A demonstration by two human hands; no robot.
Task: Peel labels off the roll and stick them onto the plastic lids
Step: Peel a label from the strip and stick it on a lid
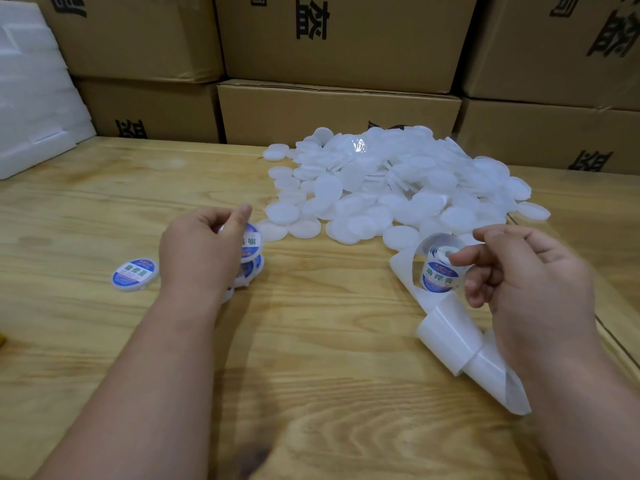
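My left hand (201,247) grips a labelled lid (250,241) at the top of a small leaning stack of labelled lids (250,268) on the wooden table. My right hand (519,271) pinches a round blue-and-white label (437,275) at its upper edge, the label still partly on the white backing strip (450,327). The strip curls across the table below my right hand. A big heap of plain white plastic lids (388,181) lies at the table's far middle. One labelled lid (135,274) lies alone to the left.
Stacked brown cardboard boxes (339,109) line the back edge of the wooden table (311,358). White foam sheets (31,91) lean at the far left. A seam in the table runs along the right side.
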